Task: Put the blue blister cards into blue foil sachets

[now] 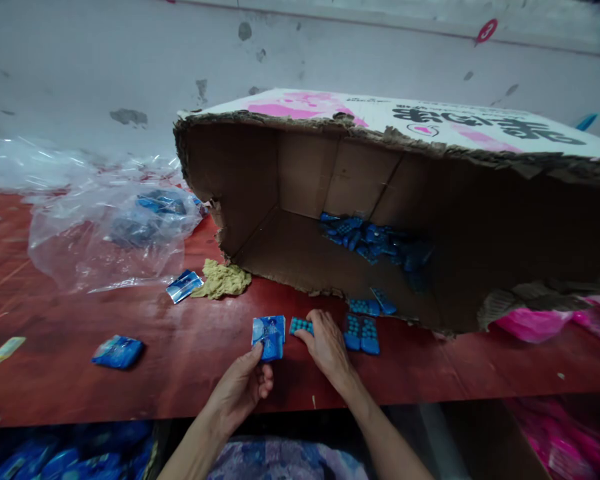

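My left hand (245,387) pinches a blue printed packet (273,330) between thumb and fingers, just above the red table. To its right, my right hand (326,343) has its thumb and fingers closed on a small flat blue piece with rows of teal bumps (300,325). Its exact kind I cannot make out. Two similar blue bumpy pieces (361,333) lie side by side right of my right hand. More of them (364,307) rest at the lip of the carton.
A large torn cardboard carton (300,247) lies on its side, with a pile of blue pieces (375,239) inside. Left are a clear plastic bag (105,247), a yellowish crumpled cloth (224,280), a blue-silver packet (184,287) and a filled blue packet (117,351).
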The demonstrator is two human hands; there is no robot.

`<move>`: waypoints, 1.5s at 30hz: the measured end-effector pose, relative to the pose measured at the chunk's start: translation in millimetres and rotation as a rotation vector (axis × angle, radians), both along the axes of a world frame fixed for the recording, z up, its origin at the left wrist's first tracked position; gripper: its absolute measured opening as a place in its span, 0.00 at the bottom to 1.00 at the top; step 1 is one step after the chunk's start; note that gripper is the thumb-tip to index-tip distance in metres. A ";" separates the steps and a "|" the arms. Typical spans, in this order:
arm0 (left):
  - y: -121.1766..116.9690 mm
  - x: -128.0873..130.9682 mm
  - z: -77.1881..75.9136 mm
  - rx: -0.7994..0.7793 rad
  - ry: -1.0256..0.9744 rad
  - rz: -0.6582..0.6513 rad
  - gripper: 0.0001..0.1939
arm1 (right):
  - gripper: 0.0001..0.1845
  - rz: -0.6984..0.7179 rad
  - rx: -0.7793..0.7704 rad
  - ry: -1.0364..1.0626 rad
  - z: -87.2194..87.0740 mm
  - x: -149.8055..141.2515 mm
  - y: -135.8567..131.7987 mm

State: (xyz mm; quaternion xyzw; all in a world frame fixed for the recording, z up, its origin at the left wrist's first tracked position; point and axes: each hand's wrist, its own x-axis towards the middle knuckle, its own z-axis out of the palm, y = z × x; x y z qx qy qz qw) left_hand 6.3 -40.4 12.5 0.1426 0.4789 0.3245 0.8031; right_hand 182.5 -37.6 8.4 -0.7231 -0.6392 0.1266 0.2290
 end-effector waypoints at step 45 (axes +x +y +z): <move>2.0 -6.5 -0.1 0.069 -0.325 -0.136 0.10 | 0.35 0.391 -0.129 1.495 -5.5 -21.3 -30.1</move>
